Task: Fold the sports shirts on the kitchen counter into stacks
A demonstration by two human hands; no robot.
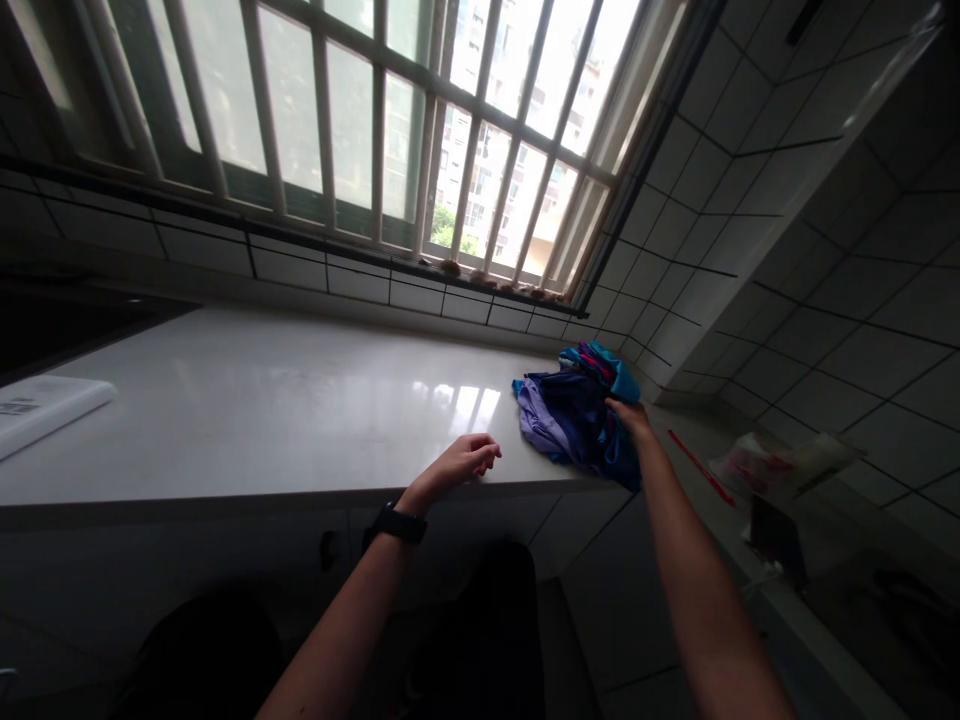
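A crumpled pile of cloth [571, 408] in blue, purple and teal lies at the right end of the white countertop [247, 400], partly hanging over its front edge. My right hand [628, 414] grips the pile's right side. My left hand [463, 462] rests at the counter's front edge, left of the pile, fingers loosely curled and holding nothing. A black watch [396, 524] is on that wrist.
A barred window [390, 130] runs behind the counter, and tiled walls [787, 200] close the right side. A flat white object [41, 408] lies at the counter's far left. A blurred red and white package [780, 464] sits on a ledge to the right.
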